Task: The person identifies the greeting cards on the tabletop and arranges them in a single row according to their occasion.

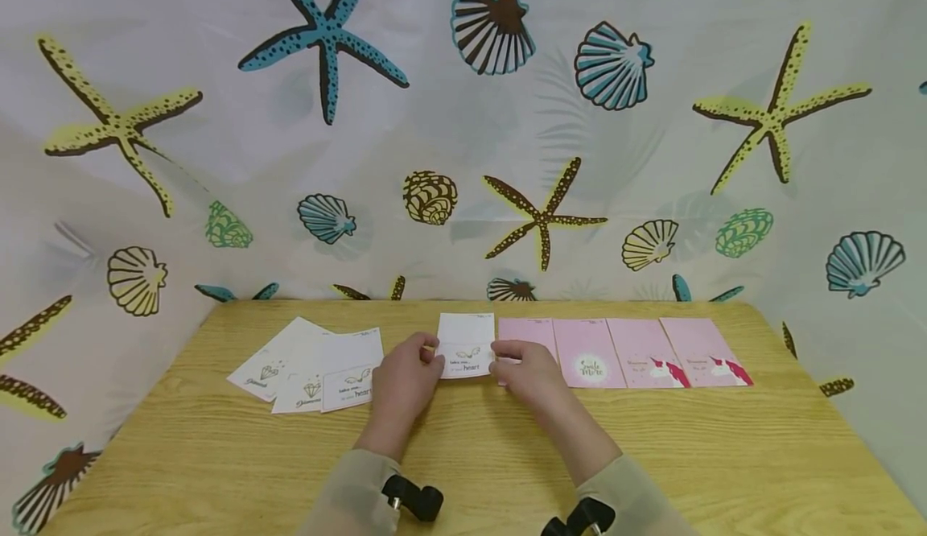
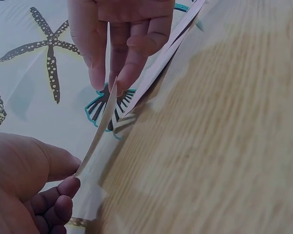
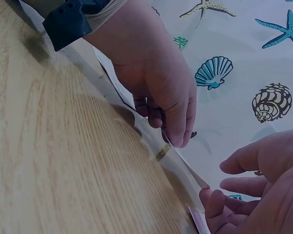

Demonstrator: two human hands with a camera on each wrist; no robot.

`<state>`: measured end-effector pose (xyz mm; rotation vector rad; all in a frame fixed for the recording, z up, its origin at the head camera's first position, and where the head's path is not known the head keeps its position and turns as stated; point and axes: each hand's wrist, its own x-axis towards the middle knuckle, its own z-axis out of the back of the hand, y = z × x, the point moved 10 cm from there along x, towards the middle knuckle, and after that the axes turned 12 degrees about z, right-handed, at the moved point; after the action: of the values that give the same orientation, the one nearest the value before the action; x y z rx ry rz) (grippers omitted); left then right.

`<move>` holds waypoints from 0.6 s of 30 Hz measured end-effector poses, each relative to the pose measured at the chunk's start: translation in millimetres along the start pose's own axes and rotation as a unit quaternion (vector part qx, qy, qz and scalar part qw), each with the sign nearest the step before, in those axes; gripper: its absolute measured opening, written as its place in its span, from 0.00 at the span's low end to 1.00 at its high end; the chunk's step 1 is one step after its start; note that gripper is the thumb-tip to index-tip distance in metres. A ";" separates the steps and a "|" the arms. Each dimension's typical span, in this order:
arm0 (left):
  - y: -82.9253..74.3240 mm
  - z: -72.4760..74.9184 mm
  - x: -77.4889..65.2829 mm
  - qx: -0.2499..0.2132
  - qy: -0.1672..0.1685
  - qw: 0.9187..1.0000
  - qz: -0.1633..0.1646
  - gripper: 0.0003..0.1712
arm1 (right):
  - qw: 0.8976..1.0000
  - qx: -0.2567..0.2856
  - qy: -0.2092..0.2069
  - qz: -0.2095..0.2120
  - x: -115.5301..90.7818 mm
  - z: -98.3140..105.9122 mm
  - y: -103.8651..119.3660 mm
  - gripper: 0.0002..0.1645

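In the head view a white card point(image 1: 466, 335) with gold wings and the word "heart" is held up slightly over the table's middle. My left hand point(image 1: 408, 377) pinches its left edge between thumb and fingers; the left wrist view shows that edge caught between the left thumb point(image 2: 61, 161) and a fingertip. At the card's right edge is my right hand point(image 1: 532, 375). Its fingers point(image 3: 244, 186) are spread apart in the right wrist view, and the card's corner only touches a fingertip. Seen edge-on, the card point(image 2: 98, 131) bends a little.
Left of the hands, several white cards point(image 1: 352, 351) overlap in a fan. Several pink cards point(image 1: 579, 335) lie side by side in a row on the right, the nearest partly behind the right hand. The wooden table point(image 1: 471, 447) ends at a shell-and-starfish cloth point(image 1: 449, 125).
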<state>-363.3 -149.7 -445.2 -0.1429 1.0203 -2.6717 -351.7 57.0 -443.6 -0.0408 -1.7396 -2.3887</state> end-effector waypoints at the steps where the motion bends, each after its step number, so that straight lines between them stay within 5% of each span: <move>1: -0.1 -0.8 0.0 0.003 0.001 1.000 -0.001 0.16 | 1.000 -0.003 0.004 0.002 -0.2 -0.1 0.7 0.29; 18: -7.6 -7.2 -4.3 0.073 -0.001 0.997 -0.027 0.17 | 0.999 -0.025 0.026 -0.010 -6.8 -2.5 5.7 0.25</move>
<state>-362.2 -138.4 -445.5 -0.1438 0.8285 -2.7821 -343.9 53.9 -439.9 0.0316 -1.6652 -2.4237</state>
